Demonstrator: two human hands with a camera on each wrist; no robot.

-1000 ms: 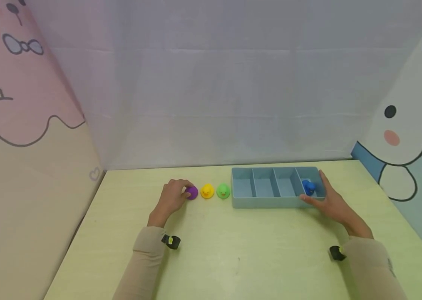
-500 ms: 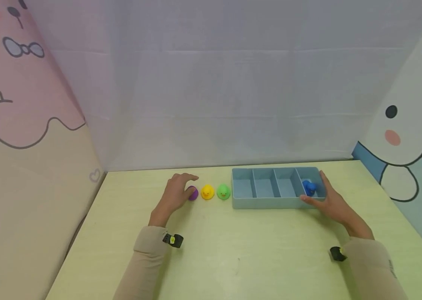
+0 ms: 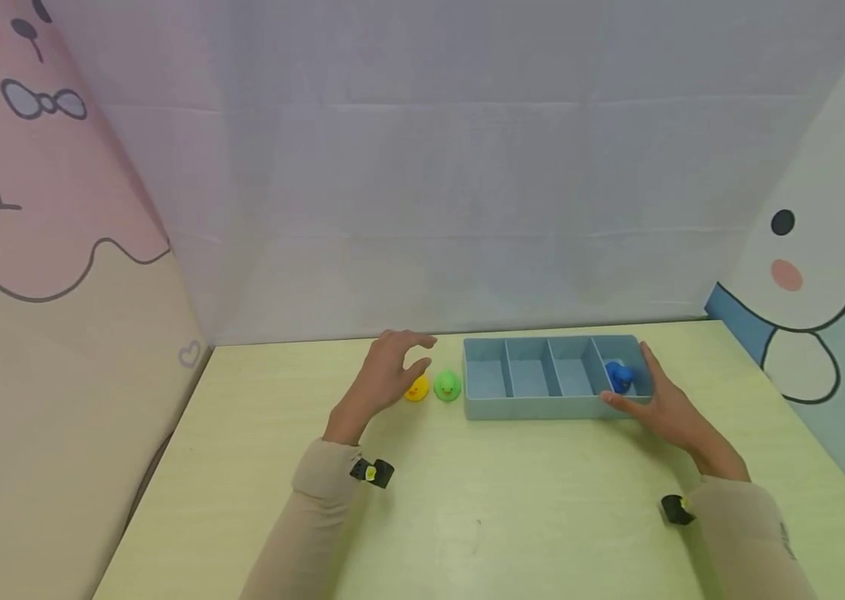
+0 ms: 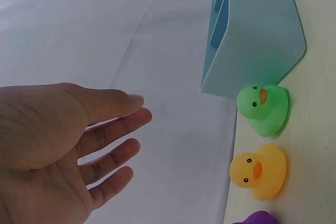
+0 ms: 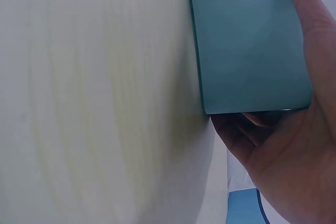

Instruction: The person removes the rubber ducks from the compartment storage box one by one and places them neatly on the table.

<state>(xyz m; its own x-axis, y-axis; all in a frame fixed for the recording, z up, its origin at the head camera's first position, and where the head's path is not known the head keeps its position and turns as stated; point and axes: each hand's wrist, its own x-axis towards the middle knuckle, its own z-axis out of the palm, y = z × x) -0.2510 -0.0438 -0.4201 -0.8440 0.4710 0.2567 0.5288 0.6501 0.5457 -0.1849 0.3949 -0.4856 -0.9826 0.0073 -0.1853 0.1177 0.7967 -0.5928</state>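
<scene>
My left hand (image 3: 383,377) hovers over the left end of a row of toy ducks, thumb and fingers apart and holding nothing. Just right of it are a yellow rubber duck (image 3: 417,390), partly covered by the thumb, and a green rubber duck (image 3: 447,386). In the left wrist view a purple toy (image 4: 260,218) peeks in at the bottom edge; the hand hides it in the head view. At the right, my right hand (image 3: 668,410) grips the end of a blue-grey divided box (image 3: 535,408), thumb on the front wall. A blue duck (image 3: 621,377) sits in its rightmost compartment.
The light wooden table (image 3: 467,517) meets a white cloth backdrop (image 3: 422,208) just behind the box. Printed panels stand at the left (image 3: 55,333) and right (image 3: 842,333). The green duck is close to the box's left wall.
My left hand has let go of the purple toy, lifted, and moved right towards the yellow duck. My right hand and the box have stayed in place.
</scene>
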